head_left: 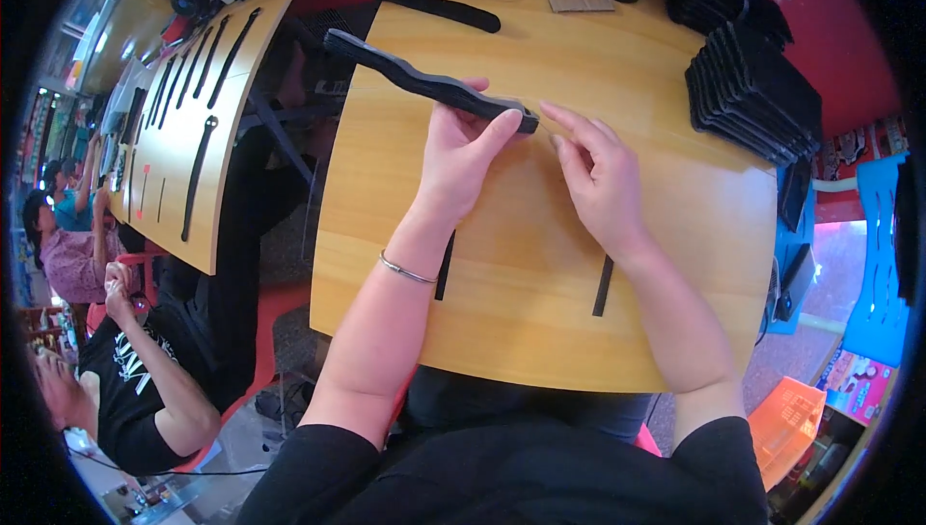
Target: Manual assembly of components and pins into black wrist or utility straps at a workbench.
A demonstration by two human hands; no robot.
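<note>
Black shirt (502,472) | left grip (455,154): clamped on black strip (410,80) | right grip (603,173): parted, nearby

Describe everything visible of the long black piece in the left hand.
The long black piece is narrow and gently wavy, with a greyish upper edge and darker side; it looks soft and perhaps layered. Held above the table, it slants from upper left to lower right. The left hand grips its right part, hiding some. The right hand is by its right end; contact is unclear.

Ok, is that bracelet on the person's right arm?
No, the silvery bracelet circles the left forearm, on the same arm as the left hand gripping the wavy black piece.
</note>
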